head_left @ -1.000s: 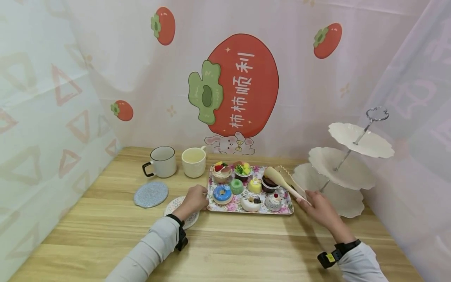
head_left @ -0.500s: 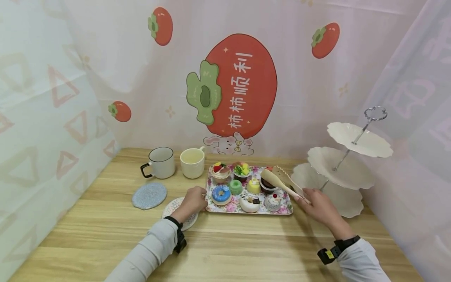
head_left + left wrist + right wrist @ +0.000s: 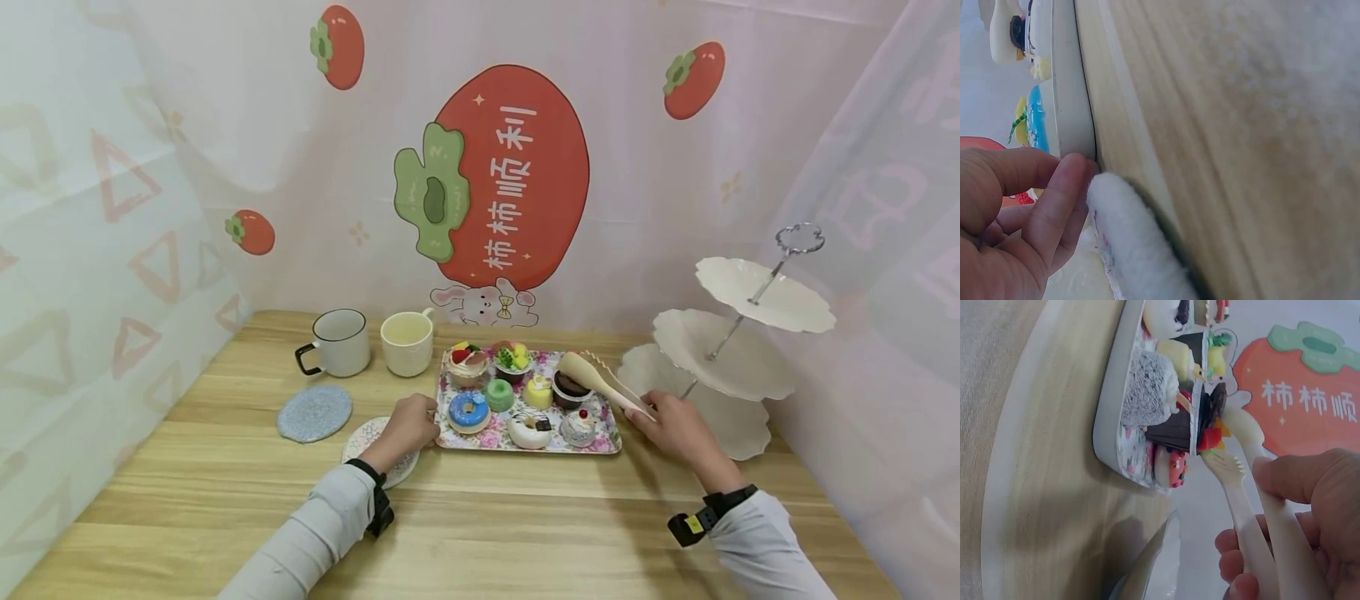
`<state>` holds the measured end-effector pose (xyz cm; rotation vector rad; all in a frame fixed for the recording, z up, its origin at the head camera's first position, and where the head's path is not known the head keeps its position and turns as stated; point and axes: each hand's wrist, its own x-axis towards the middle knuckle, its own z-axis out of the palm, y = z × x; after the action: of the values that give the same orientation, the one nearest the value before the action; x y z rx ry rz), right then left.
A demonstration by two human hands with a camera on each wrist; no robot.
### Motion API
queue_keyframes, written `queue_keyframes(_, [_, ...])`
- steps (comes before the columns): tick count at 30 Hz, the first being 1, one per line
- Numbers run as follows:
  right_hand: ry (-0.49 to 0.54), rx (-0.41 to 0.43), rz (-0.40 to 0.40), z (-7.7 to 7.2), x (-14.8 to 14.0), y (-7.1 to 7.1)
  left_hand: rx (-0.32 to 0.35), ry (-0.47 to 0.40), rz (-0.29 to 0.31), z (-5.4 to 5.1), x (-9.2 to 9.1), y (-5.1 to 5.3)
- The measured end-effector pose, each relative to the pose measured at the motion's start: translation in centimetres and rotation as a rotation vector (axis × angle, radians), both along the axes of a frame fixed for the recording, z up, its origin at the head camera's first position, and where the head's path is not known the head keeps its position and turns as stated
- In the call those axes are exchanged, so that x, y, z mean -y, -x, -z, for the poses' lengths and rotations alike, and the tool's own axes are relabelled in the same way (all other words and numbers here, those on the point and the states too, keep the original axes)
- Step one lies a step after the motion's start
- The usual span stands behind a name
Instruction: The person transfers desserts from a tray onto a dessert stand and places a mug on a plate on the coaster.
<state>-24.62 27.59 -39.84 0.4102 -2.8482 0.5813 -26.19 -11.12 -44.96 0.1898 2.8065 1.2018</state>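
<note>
Right hand [image 3: 678, 429]: fingers and thumb closed round the pale tongs [image 3: 597, 383], one arm spoon-shaped, the other toothed. Tong tips stand apart at the chocolate cupcake [image 3: 572, 400]; whether they touch it cannot be told. Left hand [image 3: 411, 423]: thumb and fingertips pinched at the near left corner of the floral tray [image 3: 491, 439].

The cupcake sits in the tray's right part. Near it are the cherry-topped cake [image 3: 578, 430] and the yellow cake [image 3: 537, 395]. Further left lie the white doughnut [image 3: 521, 431], green cake [image 3: 500, 401] and blue doughnut [image 3: 458, 412], with two fruit-topped cupcakes [image 3: 467, 372] behind.

Right of the tray stands a three-tier stand [image 3: 738, 367]. To the left: black-handled mug [image 3: 341, 348], cream mug [image 3: 407, 348], grey-blue coaster [image 3: 315, 413], and a patterned coaster [image 3: 363, 439] partly beneath the left forearm.
</note>
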Motion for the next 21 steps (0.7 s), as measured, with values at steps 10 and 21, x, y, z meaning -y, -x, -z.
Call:
queue_keyframes(10, [-0.04, -0.106, 0.028, 0.65, 0.37, -0.28, -0.011, -0.007, 0.003, -0.17, 0.07, -0.09])
queue_keyframes(21, [-0.062, -0.122, 0.022, 0.92, 0.47, -0.54, 0.011, 0.007, -0.015, -0.14, -0.11, -0.01])
